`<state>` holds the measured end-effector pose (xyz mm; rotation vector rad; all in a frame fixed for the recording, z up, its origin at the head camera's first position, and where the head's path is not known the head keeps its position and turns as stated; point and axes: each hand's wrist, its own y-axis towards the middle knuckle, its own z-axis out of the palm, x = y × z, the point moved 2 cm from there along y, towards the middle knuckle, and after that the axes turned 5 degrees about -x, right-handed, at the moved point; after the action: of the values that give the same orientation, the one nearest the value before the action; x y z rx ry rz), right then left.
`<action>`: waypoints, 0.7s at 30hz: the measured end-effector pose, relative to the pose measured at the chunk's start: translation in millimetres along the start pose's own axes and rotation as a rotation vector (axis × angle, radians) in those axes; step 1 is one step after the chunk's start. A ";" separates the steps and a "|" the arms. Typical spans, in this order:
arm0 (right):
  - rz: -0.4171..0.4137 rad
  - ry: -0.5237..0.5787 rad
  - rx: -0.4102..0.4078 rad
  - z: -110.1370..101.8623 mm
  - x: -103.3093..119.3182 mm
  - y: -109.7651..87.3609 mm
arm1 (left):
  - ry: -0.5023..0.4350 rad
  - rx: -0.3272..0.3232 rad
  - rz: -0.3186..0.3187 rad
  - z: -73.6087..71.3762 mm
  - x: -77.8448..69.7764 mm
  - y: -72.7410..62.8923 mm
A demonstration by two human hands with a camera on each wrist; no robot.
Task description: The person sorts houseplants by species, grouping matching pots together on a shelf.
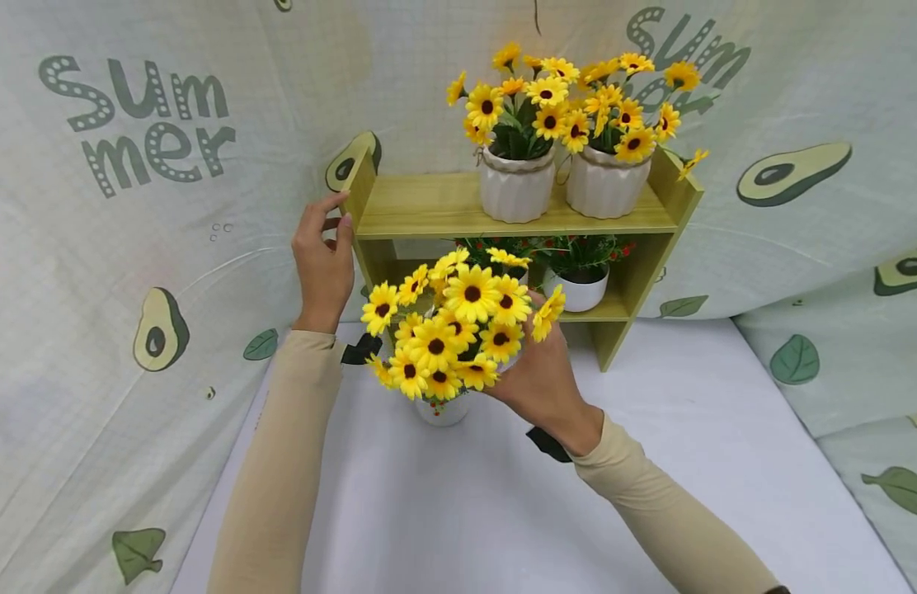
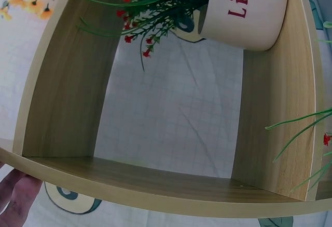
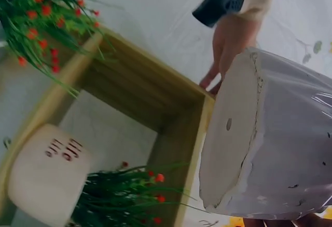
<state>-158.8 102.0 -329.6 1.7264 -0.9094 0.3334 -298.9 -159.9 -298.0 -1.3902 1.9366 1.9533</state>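
Note:
My right hand (image 1: 540, 371) holds a pot of yellow sunflowers (image 1: 472, 293) in front of the wooden shelf (image 1: 421, 202). Blossoms hide most of this pot in the head view. Seen from the right wrist, the white ribbed pot (image 3: 290, 138) tilts its underside, with a small hole, toward the camera, and fingertips (image 3: 311, 222) show at its lower edge. My left hand (image 1: 325, 264) touches the outer side of the shelf's left end panel, thumb and forefinger apart. Part of that hand (image 2: 21, 201) appears beside the shelf corner in the left wrist view.
Two potted sunflowers (image 1: 516, 194) (image 1: 607, 186) occupy the top board's right half. A white pot with greenery and red flowers (image 1: 580, 289) is on the lower board. Another white pot (image 1: 441, 410) stands on the white table (image 1: 429, 511) below the held flowers. Avocado-print cloth (image 1: 162, 247) hangs behind.

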 end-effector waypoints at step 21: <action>-0.044 -0.213 -0.227 36.3 4.7 117.0 | 0.038 -0.004 -0.014 -0.3 2.0 1.8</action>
<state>-247.1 55.1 -258.7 1.5884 -1.0194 0.0152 -301.0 -161.6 -297.7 -1.4478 1.9350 1.9399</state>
